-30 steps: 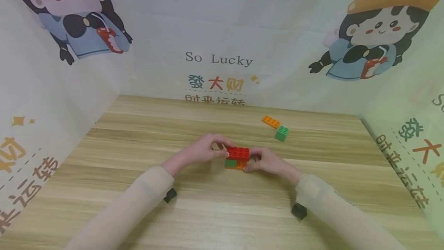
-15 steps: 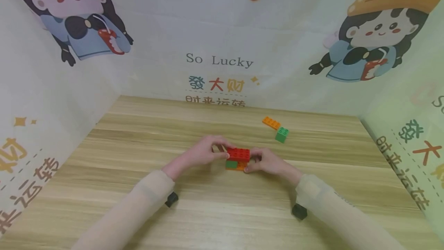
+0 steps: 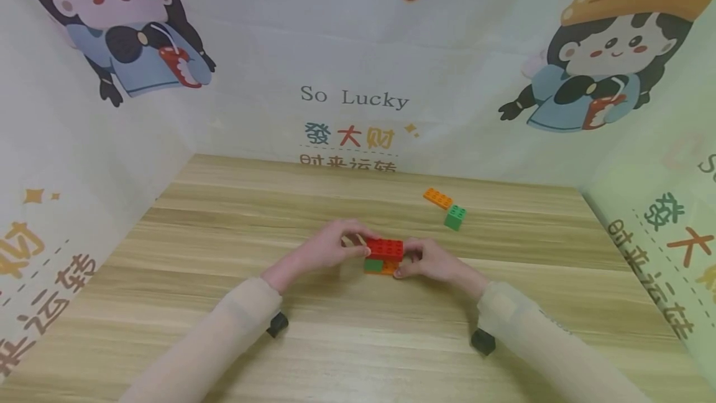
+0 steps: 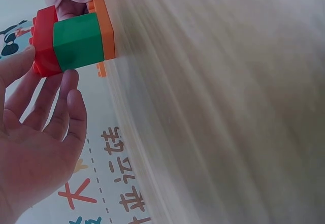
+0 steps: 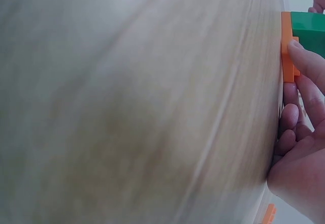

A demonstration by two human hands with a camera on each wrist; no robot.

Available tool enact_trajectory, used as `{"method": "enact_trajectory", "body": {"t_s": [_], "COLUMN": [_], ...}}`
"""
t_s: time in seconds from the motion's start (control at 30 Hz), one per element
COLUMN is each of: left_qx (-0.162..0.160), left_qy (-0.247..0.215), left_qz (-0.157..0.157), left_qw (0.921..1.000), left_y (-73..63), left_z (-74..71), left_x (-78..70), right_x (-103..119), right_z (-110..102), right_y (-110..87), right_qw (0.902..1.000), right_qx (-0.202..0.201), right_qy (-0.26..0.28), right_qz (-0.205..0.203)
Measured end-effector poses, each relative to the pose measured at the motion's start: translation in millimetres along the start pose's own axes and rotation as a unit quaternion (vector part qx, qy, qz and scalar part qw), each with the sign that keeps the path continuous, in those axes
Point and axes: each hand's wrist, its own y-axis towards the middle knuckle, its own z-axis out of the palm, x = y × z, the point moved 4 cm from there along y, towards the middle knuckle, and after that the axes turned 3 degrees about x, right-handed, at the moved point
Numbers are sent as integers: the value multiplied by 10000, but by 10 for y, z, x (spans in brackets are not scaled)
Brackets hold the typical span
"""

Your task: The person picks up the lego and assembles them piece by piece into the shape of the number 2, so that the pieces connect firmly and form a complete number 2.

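A small brick stack stands on the table between the two hands. Its base is a flat orange brick (image 4: 106, 28), a green brick (image 4: 77, 41) sits on its left part, and a red brick (image 3: 386, 247) tops the green one, overhanging to the right. With thumb and fingers, my left hand (image 3: 335, 241) pinches the left end of the red brick. The right hand (image 3: 433, 260) pinches the right end of the orange brick, its thumb (image 5: 307, 61) lying against the near side. In the right wrist view the red brick is out of sight.
Farther back and right on the wooden table (image 3: 252, 198) lie another flat orange brick (image 3: 438, 198) and a second green brick (image 3: 455, 217). Printed cloth walls (image 3: 252, 67) close the back and both sides. A dark block (image 3: 483, 341) hangs under the right sleeve.
Both hands keep their hold on the stack with hardly any movement. The whole head view has shifted very slightly.
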Motion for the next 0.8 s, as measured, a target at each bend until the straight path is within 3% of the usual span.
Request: {"method": "enact_trajectory", "body": {"t_s": [0.8], "left_qx": [-80], "left_qy": [-567], "left_qz": [-285], "left_qw": [9980], "left_y": [-24], "left_z": [36], "left_x": [26], "right_x": [-22], "right_z": [-4], "right_y": [21], "right_qw": [9999], "right_qx": [91], "right_qy": [-70], "right_qz": [-52]}}
